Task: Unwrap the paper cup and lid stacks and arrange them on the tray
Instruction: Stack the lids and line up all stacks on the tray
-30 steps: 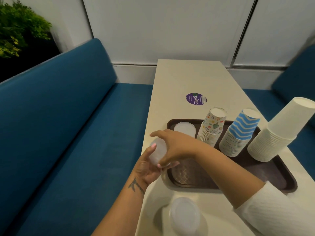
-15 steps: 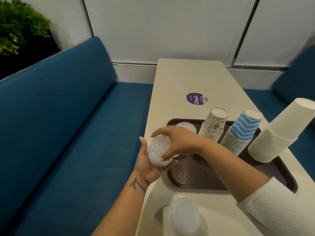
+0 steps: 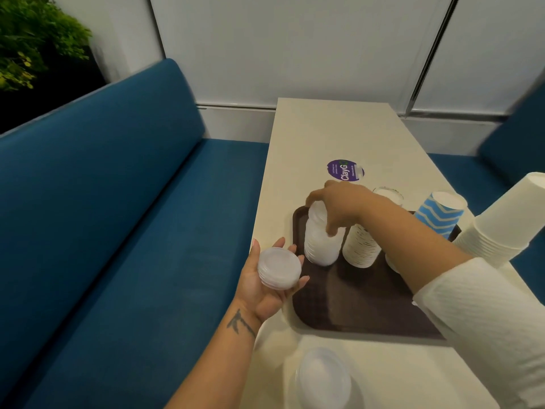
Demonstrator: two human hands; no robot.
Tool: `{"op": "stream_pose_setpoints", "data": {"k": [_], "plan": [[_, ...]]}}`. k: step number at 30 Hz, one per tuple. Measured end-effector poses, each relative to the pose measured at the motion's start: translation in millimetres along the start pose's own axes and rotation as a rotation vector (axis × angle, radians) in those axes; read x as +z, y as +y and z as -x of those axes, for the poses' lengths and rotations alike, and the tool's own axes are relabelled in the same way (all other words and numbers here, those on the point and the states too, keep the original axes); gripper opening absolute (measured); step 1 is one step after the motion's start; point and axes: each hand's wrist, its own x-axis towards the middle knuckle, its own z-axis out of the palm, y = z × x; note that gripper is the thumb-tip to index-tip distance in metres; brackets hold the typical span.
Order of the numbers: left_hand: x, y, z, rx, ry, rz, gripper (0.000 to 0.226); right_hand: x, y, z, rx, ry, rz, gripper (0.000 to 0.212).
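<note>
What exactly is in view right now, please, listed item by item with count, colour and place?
tray: one, brown, on the table
lid stacks: three, clear; tall stack on tray, short stack in left palm, near stack on table
cup stacks: three; patterned stack, blue-striped stack, white stack
table: one, cream
sticker: one, purple, on table
bench: blue, left
plant: green, top left
left hand: holds short stack
right hand: grip on tall stack

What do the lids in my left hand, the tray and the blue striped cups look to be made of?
Lids: translucent plastic by the look, frosted and faintly see-through. Tray: probably hard brown plastic, matte, with a moulded crosshatch texture. Blue striped cups: paper, it seems, with a matte printed wall and white base.
</note>
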Motion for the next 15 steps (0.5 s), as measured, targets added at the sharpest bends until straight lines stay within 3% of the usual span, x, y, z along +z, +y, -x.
{"op": "stream_pose_setpoints", "data": {"k": [7,15], "plan": [[4,4,-1,0.015,-0.003,0.007,0.067,24,1,-18,-0.009,-0.041,0.105,0.079],[9,5,-2,0.027,0.011,-0.001,0.067,28,4,-20,-0.011,-0.069,0.042,0.079]]}}
